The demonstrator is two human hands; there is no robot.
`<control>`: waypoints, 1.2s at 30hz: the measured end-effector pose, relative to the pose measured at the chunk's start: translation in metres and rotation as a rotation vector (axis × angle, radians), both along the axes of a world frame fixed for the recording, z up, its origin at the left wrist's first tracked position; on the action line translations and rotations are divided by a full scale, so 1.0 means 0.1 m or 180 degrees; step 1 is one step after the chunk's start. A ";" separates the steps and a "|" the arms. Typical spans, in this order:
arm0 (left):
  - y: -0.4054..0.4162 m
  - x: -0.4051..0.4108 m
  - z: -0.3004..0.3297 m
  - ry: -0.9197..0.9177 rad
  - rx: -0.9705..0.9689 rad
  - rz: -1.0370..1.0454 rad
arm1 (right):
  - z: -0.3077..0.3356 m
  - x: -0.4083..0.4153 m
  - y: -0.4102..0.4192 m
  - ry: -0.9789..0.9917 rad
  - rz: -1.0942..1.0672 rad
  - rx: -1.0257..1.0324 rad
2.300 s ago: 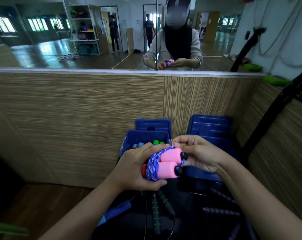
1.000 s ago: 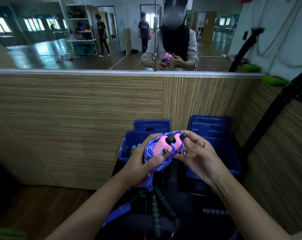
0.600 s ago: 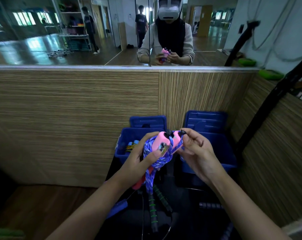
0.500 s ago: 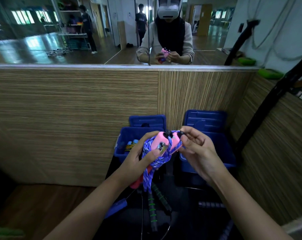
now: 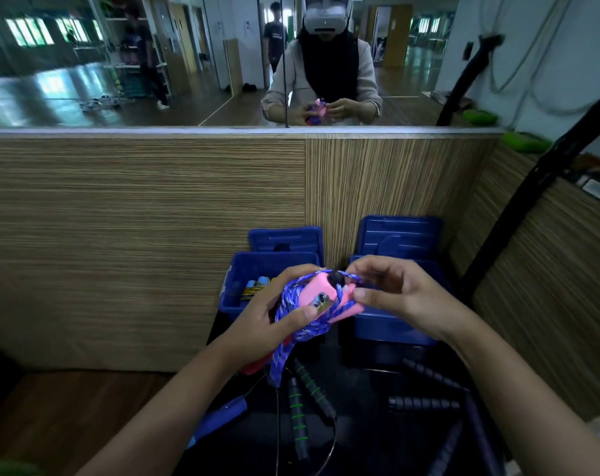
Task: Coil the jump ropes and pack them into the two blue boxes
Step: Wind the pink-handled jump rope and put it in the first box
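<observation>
Wood-grain panelling (image 5: pixel 137 235) fills the wall ahead of you, with a mirror (image 5: pixel 120 63) above it, and at its foot two blue boxes stand side by side with their lids tipped up against the panel: the left box (image 5: pixel 243 269) already holds a few rope handles, while the right box (image 5: pixel 394 328) shows no contents from here, most of it hidden behind your hand. Below your arms a dark surface (image 5: pixel 377 441) carries more ropes still to do, among them a pair of black handles with green rings (image 5: pixel 300 403). You hold the pink-handled rope (image 5: pixel 317 297) in the air just in front of the gap between the two boxes. Your left hand (image 5: pixel 267 321) grips the bundle, fingers curled behind and thumb pressed on the front. Your right hand (image 5: pixel 394 297) pinches the blue cord (image 5: pixel 350 278) beside the black tip of a handle. The two pink handles lie side by side, long axis running from lower right up toward the upper left, black tips pointing up and away from you toward the boxes. The wrap looks loose, and a blue tail (image 5: pixel 279 359) hangs free below your left hand. If you ease your thumb before that last turn is tucked, I judge the coils will likely spring off. The dangling tail may also snag the ropes underneath or trail over a box rim as you lower it.
</observation>
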State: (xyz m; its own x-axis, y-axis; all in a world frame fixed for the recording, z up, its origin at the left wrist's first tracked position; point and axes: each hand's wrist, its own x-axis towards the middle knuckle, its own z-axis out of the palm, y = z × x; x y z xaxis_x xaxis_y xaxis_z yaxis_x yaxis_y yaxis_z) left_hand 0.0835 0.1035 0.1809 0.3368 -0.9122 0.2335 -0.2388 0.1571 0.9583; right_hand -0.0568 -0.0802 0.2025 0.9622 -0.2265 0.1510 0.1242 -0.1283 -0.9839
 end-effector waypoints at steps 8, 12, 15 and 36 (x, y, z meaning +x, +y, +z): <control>-0.06 0.00 -0.07 0.0710 -0.0238 0.0175 | -0.03 -0.01 0.01 -0.0177 0.0374 0.0514; -0.08 -0.02 -0.09 0.0724 -0.0197 0.0150 | -0.06 0.01 0.02 -0.0244 0.0024 0.0377; -0.08 -0.02 -0.11 0.0684 -0.0169 0.0129 | -0.06 0.02 0.05 -0.0343 -0.0193 0.0343; -0.10 0.06 -0.18 0.0472 -0.0035 0.0262 | -0.10 0.12 0.12 -0.0130 -0.0467 -0.0116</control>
State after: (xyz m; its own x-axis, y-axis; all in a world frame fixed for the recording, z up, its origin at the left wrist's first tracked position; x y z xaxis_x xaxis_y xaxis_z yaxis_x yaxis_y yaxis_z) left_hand 0.0899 0.0931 0.1630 0.4419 -0.8776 0.1856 -0.1074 0.1536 0.9823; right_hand -0.0446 -0.0681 0.1928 0.9121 -0.3578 0.2002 0.1415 -0.1837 -0.9728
